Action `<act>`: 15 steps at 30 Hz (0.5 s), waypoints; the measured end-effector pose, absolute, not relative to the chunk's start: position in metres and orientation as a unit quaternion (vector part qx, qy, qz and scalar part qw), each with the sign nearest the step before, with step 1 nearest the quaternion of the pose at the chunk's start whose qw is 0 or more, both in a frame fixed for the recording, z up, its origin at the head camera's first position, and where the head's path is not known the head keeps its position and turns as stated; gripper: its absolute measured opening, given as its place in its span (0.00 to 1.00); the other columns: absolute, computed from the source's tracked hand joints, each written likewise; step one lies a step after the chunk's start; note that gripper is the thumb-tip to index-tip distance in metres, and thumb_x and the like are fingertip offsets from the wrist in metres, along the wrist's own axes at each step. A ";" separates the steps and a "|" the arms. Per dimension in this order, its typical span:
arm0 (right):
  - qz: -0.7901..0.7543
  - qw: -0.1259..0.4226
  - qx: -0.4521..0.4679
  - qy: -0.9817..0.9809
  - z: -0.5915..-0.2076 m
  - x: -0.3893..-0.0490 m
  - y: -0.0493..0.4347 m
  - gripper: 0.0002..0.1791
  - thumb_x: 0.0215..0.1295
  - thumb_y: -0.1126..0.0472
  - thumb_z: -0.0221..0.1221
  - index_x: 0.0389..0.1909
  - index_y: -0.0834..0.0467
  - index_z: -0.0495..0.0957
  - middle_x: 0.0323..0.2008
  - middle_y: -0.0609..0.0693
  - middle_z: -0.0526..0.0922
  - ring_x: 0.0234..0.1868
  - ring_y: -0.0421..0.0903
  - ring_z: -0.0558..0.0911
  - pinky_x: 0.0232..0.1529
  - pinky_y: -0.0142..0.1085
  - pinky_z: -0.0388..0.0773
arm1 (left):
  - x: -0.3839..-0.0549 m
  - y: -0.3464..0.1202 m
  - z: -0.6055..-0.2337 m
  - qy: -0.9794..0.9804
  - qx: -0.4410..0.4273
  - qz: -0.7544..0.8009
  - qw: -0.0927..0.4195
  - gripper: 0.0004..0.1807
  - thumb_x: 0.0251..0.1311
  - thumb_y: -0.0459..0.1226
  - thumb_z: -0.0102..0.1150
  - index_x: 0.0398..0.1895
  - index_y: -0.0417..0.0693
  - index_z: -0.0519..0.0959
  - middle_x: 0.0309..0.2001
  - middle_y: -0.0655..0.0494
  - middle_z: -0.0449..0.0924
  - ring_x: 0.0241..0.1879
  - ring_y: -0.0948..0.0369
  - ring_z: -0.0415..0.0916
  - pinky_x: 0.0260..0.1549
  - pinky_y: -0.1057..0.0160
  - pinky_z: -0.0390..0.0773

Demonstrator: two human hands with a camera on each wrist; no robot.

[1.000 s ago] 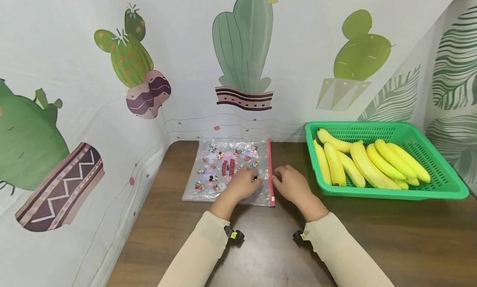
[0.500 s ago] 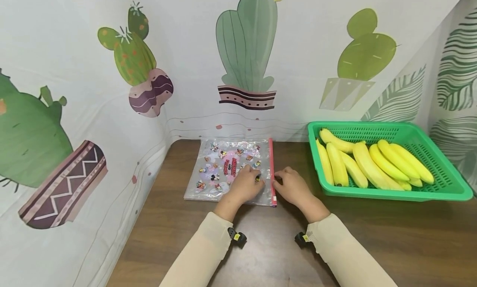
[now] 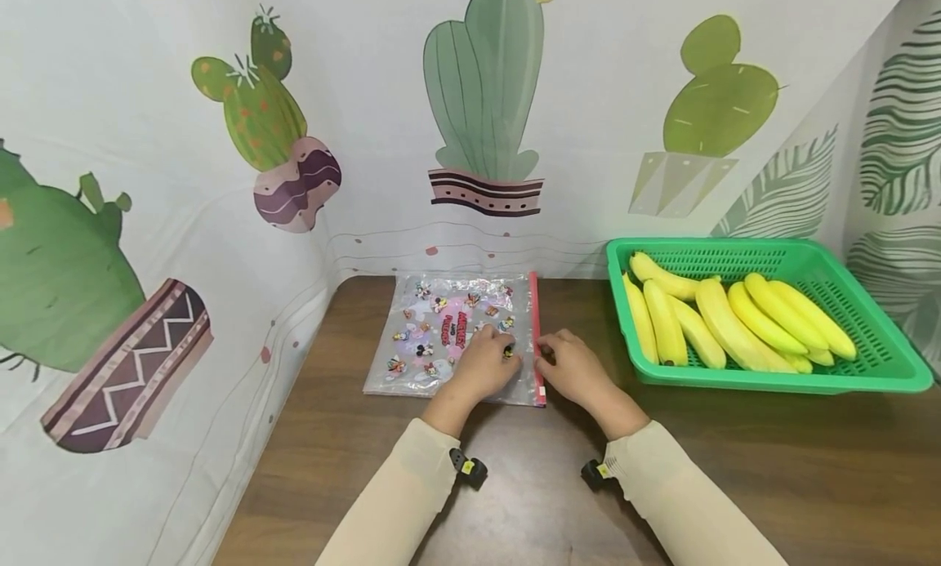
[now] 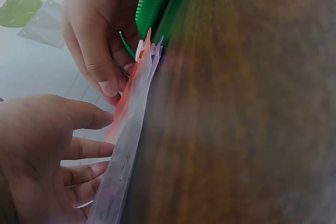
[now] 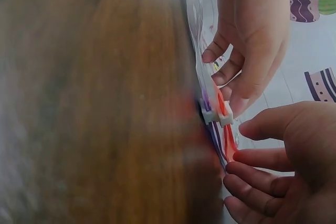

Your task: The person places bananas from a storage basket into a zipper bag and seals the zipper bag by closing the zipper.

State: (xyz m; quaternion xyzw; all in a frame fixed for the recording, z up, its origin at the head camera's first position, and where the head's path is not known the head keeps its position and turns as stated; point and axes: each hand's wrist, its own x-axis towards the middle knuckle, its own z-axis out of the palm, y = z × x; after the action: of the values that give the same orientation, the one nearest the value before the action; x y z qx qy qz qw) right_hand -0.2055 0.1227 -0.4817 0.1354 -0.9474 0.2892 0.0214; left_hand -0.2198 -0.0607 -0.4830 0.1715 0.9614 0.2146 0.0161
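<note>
Left sleeve [image 3: 397, 492], right sleeve [image 3: 687, 492]: long, plain cream. Left wrist camera [image 3: 477, 473], right wrist camera [image 3: 591, 474]: compact, black, each bearing a yellow label [image 3: 467, 466]. Left hand [image 3: 485, 362], right hand [image 3: 573, 365]: bare.

Left hand [image 3: 487, 363] on clear printed bag [image 3: 444, 337]; right hand [image 3: 575, 367] at red edge [image 3: 535, 309]; bananas [image 3: 724, 325] in green basket [image 3: 779, 381].

Brown wood-grain table [image 3: 529, 501]; clear printed zip bags [image 3: 434, 329] lying flat, stacked; green plastic basket [image 3: 779, 379] to their right.
</note>
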 end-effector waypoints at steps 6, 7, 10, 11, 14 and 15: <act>0.310 0.020 0.140 -0.940 -0.483 -0.206 0.124 0.17 0.64 0.61 0.62 0.50 0.67 0.82 0.44 0.61 0.81 0.45 0.55 0.82 0.51 0.50 0.80 | -0.221 -0.060 -0.484 0.957 0.170 0.234 0.014 0.22 0.68 0.46 0.57 0.59 0.44 0.81 0.52 0.45 0.78 0.51 0.52 0.76 0.54 0.54 0.77; 0.312 0.021 0.142 -0.939 -0.483 -0.206 0.124 0.17 0.63 0.61 0.63 0.49 0.67 0.82 0.44 0.60 0.81 0.45 0.55 0.82 0.51 0.50 0.81 | -0.221 -0.060 -0.484 0.956 0.169 0.239 0.015 0.21 0.68 0.45 0.57 0.59 0.44 0.81 0.52 0.45 0.79 0.52 0.51 0.77 0.55 0.53 0.77; 0.319 0.021 0.143 -0.937 -0.485 -0.207 0.124 0.16 0.61 0.62 0.64 0.48 0.66 0.83 0.43 0.60 0.81 0.44 0.53 0.82 0.50 0.49 0.81 | -0.222 -0.059 -0.484 0.953 0.169 0.251 0.021 0.20 0.69 0.45 0.56 0.57 0.45 0.82 0.53 0.45 0.81 0.54 0.50 0.78 0.57 0.53 0.77; 0.321 0.024 0.144 -0.936 -0.485 -0.207 0.123 0.16 0.61 0.63 0.64 0.48 0.66 0.83 0.43 0.60 0.81 0.44 0.53 0.82 0.50 0.49 0.80 | -0.222 -0.058 -0.484 0.952 0.172 0.254 0.022 0.20 0.69 0.45 0.55 0.57 0.45 0.82 0.53 0.45 0.82 0.55 0.50 0.79 0.58 0.53 0.77; 0.332 0.030 0.151 -0.931 -0.486 -0.207 0.122 0.16 0.60 0.65 0.65 0.48 0.67 0.83 0.44 0.60 0.81 0.45 0.54 0.81 0.51 0.49 0.80 | -0.223 -0.057 -0.484 0.947 0.175 0.268 0.027 0.21 0.71 0.47 0.52 0.59 0.46 0.80 0.51 0.48 0.85 0.53 0.52 0.81 0.55 0.54 0.79; 0.336 0.032 0.153 -0.929 -0.486 -0.207 0.122 0.16 0.59 0.66 0.65 0.48 0.67 0.83 0.45 0.60 0.81 0.46 0.54 0.81 0.52 0.49 0.80 | -0.223 -0.056 -0.484 0.945 0.175 0.276 0.029 0.22 0.72 0.47 0.51 0.61 0.46 0.79 0.51 0.48 0.85 0.52 0.53 0.82 0.54 0.54 0.79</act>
State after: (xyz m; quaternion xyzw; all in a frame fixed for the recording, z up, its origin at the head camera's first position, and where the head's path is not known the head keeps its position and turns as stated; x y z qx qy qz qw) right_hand -0.2068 0.1217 -0.4861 0.1528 -0.9287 0.3364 0.0318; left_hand -0.2233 -0.0558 -0.4842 0.1747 0.9447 0.2760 0.0288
